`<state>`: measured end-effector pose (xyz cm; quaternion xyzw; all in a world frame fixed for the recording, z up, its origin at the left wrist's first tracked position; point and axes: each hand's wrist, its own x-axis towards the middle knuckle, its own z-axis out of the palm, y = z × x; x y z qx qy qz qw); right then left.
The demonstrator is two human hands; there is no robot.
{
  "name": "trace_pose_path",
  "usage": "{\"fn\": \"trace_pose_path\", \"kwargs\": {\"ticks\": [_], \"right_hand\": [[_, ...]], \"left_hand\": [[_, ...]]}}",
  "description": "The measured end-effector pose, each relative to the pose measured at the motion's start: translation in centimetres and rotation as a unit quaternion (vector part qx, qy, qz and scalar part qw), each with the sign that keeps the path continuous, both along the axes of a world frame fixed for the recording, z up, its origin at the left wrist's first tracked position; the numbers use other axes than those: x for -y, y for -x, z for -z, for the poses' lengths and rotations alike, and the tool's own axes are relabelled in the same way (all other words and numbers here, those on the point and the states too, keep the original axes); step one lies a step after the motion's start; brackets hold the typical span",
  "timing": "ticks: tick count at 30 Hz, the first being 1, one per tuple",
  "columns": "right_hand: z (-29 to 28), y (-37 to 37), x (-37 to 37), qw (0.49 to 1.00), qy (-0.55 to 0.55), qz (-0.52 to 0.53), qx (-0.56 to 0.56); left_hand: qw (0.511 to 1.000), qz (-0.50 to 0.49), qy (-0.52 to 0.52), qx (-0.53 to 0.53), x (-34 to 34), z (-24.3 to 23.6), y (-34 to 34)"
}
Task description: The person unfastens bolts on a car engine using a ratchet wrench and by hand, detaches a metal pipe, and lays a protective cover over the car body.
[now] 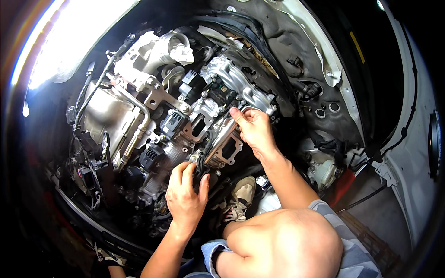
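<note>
In the opened engine bay, my right hand (256,132) is closed at the upper end of a long narrow metal part (222,142), its thumb pressed on top and the other fingers curled behind. Black wiring (202,160) runs beside this part. A flange with a squarish port (230,149) lies just below it, and a similar port flange (198,125) sits to its left. At the lower end, my left hand (187,197) has bent fingers against the engine by the wiring, with the thumb held apart. What lies under its fingertips is partly hidden.
White wadding (182,54) plugs a wide metal pipe at the back. A silver cover (109,111) and bent tube (141,113) stand at the left. My bare knee (292,241) is close below my right forearm, with a shoe (243,192) among the parts. A bright lamp (60,51) shines at upper left.
</note>
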<state>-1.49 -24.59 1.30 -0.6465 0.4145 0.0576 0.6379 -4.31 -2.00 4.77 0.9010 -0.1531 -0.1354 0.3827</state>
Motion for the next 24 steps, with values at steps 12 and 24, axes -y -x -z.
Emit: {"fn": "trace_pose_path", "kwargs": {"ticks": [12, 24], "right_hand": [[0.2, -0.5, -0.9, 0.999, -0.042, 0.01, 0.002], [-1.6, -2.7, -0.6, 0.988, -0.117, -0.001, -0.102]], "left_hand": [[1.0, -0.002, 0.006, 0.019, -0.3, 0.2, 0.0], [1.0, -0.015, 0.001, 0.017, -0.7, -0.4, -0.6]]}}
